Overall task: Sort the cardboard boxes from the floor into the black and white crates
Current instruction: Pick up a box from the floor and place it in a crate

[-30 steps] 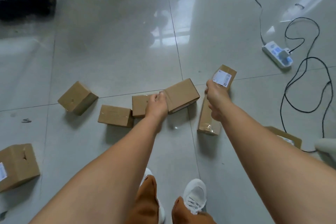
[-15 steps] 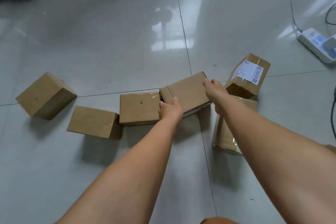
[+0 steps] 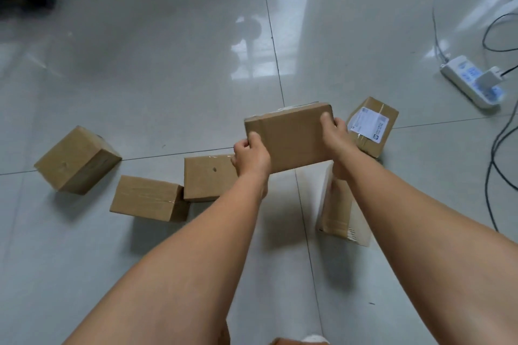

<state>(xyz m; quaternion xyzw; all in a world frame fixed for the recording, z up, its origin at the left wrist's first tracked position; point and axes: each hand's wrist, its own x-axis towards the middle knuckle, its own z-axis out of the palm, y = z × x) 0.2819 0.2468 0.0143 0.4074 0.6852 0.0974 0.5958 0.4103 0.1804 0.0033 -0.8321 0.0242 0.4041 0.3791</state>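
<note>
Hands (image 3: 294, 148) grip box (image 3: 288, 138); approx 5 boxes (image 3: 145, 198) w/ power strip (image 3: 471, 84) nearby.

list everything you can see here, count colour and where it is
held cardboard box: 1, brown, lifted between both hands at centre
cube-shaped box: 1, brown, floor far left, tilted
plain boxes: 2, brown, floor left of centre, touching
labelled box: 1, brown with white label, behind the right hand
long flat box: 1, brown, floor under the right forearm
power strip: 1, white, floor at right, charger plugged in
cables: several, dark, right edge
tiled floor: glossy pale grey
left hand: grip on the held box's left end
right hand: grip on its right end
</note>
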